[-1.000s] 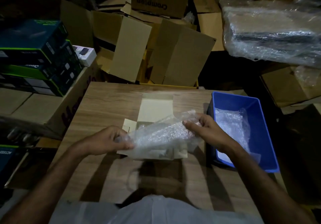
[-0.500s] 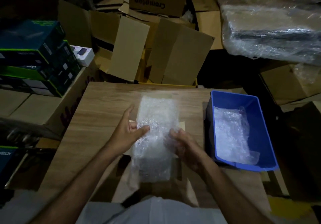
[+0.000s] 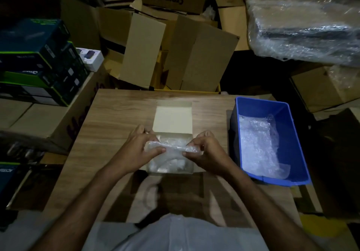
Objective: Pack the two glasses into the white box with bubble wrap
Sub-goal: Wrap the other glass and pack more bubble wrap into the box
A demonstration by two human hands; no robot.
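The white box (image 3: pixel 172 131) is set near the middle of the wooden table (image 3: pixel 116 114), its lid flap folded back flat toward the far edge and its mouth open upward. A bunched strip of bubble wrap (image 3: pixel 171 148) is held across the mouth, with more wrap seen inside the box below it; the glasses cannot be made out through the plastic. The strip's left end is pinched by the left hand (image 3: pixel 140 149), fingers curled, at the box's left wall. Its right end is pinched by the right hand (image 3: pixel 208 151) at the right wall. Bare tabletop is left on the box's left side up to the table edge. On the right, a narrow strip of table lies between the box and the blue bin (image 3: pixel 288 143), where another sheet of wrap is kept. Cardboard cartons (image 3: pixel 196 55) are crowded against the far edge.
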